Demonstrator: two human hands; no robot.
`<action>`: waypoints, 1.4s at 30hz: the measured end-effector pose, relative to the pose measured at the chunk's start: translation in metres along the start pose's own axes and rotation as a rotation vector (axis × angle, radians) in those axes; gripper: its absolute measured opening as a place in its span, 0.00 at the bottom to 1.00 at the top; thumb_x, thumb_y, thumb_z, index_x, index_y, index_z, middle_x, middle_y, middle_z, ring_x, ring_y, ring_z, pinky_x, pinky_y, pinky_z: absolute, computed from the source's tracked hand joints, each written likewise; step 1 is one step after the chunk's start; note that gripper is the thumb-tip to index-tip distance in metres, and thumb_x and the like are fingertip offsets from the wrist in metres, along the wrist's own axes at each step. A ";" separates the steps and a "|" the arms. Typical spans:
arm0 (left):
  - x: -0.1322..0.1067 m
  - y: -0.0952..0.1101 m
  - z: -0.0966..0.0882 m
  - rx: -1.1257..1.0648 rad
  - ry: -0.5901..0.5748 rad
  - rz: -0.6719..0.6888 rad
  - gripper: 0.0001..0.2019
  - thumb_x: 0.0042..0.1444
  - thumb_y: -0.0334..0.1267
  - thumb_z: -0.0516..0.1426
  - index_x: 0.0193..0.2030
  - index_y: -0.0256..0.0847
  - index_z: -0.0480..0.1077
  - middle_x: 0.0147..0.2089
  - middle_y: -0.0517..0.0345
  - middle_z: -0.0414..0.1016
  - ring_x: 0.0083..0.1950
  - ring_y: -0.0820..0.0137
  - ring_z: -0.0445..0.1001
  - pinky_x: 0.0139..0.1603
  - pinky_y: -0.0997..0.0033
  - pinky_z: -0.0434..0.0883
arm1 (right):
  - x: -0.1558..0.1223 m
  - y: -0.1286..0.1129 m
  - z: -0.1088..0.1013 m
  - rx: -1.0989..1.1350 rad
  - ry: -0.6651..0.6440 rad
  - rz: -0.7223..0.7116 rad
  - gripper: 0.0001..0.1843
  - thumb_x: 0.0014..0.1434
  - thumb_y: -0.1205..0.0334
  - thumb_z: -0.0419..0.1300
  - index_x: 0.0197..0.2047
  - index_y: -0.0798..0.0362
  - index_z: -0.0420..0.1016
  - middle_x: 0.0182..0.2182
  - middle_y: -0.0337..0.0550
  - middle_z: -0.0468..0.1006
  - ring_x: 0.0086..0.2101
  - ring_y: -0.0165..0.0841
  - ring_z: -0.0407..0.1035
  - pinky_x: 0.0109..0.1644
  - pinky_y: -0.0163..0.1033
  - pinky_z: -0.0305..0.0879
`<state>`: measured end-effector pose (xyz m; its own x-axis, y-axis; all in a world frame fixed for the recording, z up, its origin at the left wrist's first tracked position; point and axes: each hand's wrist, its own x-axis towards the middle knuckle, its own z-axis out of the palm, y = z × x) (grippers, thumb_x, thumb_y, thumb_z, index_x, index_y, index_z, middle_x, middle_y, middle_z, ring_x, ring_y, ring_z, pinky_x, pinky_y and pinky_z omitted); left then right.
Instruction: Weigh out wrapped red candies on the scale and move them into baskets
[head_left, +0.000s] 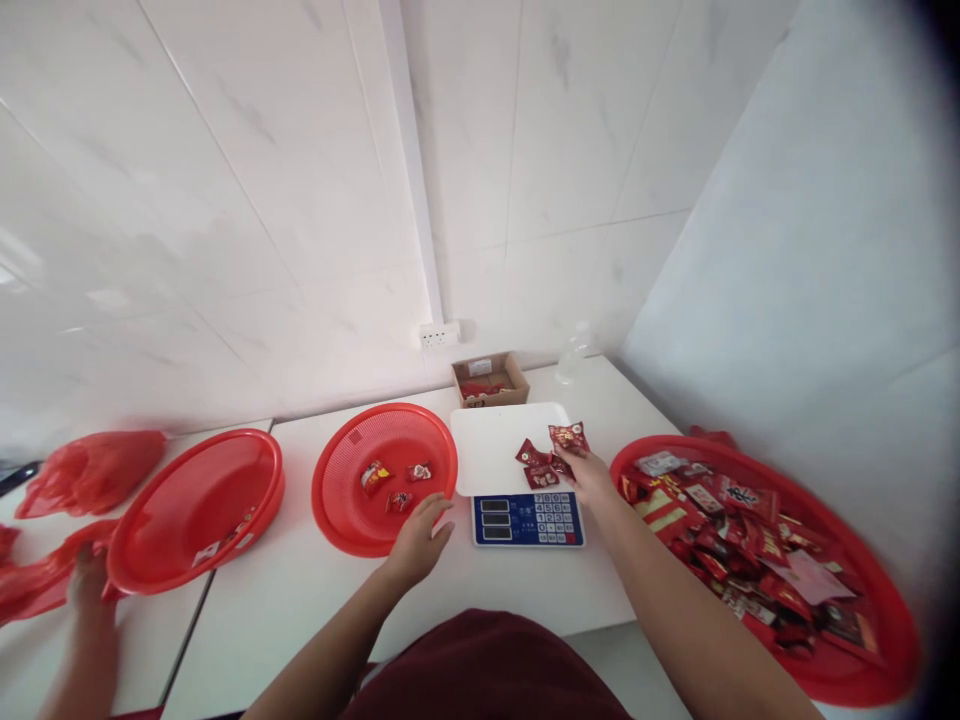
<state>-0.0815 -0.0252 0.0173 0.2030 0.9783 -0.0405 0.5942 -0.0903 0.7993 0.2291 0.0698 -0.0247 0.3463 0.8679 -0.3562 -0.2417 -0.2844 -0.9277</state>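
Over the right side of the scale's white pan [480,450], my right hand [589,478] grips a small red wrapped snack packet [568,437]. Other red packets [538,466] are just left of its fingers; I cannot tell whether they are held or lie on the pan. The blue keypad and display panel [527,520] of the scale faces me. My left hand [421,540] is empty, thumb and fingers apart, at the near right rim of a red mesh basket [322,500]. Three small packets [399,500] lie spread out inside that basket.
A large red basket [892,620] heaped with red packets stands at right. Behind the scale are a cardboard box [491,400] and a clear bottle [574,355]. At left, another person's hand [88,575] is by a red basin [187,490] and red plastic bags [94,470].
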 end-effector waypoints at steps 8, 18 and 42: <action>0.003 0.020 0.021 -0.451 -0.161 -0.167 0.29 0.48 0.41 0.64 0.57 0.42 0.65 0.59 0.42 0.67 0.58 0.56 0.67 0.53 0.58 0.68 | -0.074 -0.015 0.008 -0.177 -0.415 0.165 0.16 0.35 0.59 0.71 0.30 0.53 0.76 0.24 0.39 0.78 0.27 0.33 0.71 0.31 0.40 0.70; 0.023 0.064 0.059 -0.900 -0.357 -0.538 0.18 0.56 0.49 0.57 0.47 0.40 0.66 0.42 0.52 0.75 0.38 0.68 0.75 0.39 0.65 0.73 | -0.138 -0.007 0.019 -0.497 -0.369 -0.133 0.09 0.50 0.59 0.56 0.34 0.52 0.73 0.28 0.39 0.77 0.30 0.32 0.69 0.37 0.39 0.67; 0.013 0.065 0.035 -1.091 -0.330 -0.868 0.05 0.62 0.33 0.53 0.42 0.34 0.69 0.37 0.51 0.76 0.32 0.73 0.77 0.31 0.74 0.77 | -0.100 0.043 -0.201 -1.098 0.302 0.047 0.28 0.44 0.64 0.61 0.52 0.53 0.72 0.49 0.59 0.73 0.51 0.50 0.66 0.53 0.55 0.60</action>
<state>-0.0128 -0.0250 0.0479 0.3496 0.5477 -0.7602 -0.2316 0.8367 0.4963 0.3668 -0.1110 -0.0519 0.5977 0.7557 -0.2678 0.6122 -0.6459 -0.4561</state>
